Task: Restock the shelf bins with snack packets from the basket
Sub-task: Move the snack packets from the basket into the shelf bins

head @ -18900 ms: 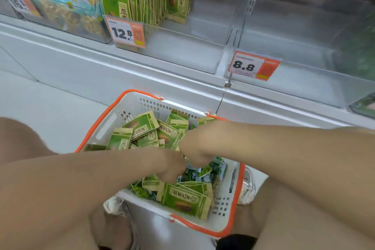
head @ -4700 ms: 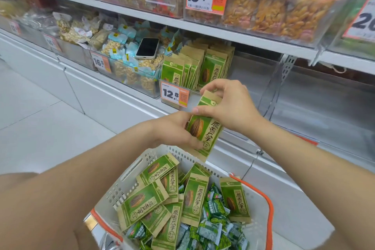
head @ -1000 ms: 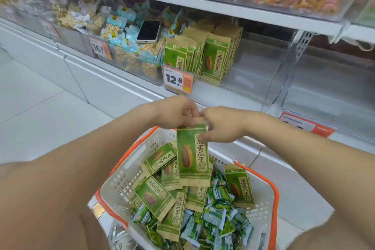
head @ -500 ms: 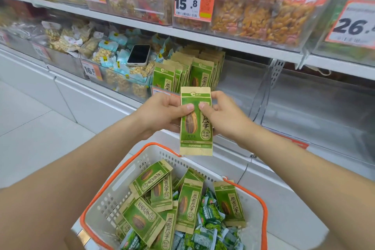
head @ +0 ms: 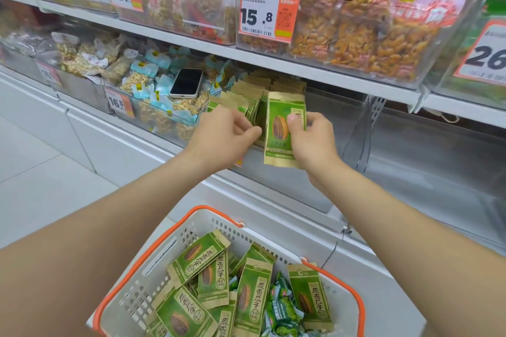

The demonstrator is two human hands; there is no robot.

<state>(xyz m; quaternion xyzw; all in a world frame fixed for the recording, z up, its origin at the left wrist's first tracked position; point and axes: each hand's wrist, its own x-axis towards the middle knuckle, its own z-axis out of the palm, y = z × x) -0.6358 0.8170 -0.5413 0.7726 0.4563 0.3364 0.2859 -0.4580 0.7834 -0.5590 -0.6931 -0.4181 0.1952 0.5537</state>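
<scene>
Shop shelving fills the view, stocked with clear snack bins. One green seed packet (head: 279, 128) is pinched upright in the right hand (head: 312, 142), thumb on its face, long axis vertical, at the right end of the standing row (head: 246, 96) in its bin (head: 336, 117). The row's near edges are gripped by the curled left hand (head: 224, 134), just left of the packet. More packets are seen in the basket (head: 142, 282) below.

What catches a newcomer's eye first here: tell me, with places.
A green packet, pinched in the right hand, stands before the shelf bin, the left hand touching the packets standing there. Below, an orange-rimmed basket holds more green packets; a phone lies on the snacks to the left.
</scene>
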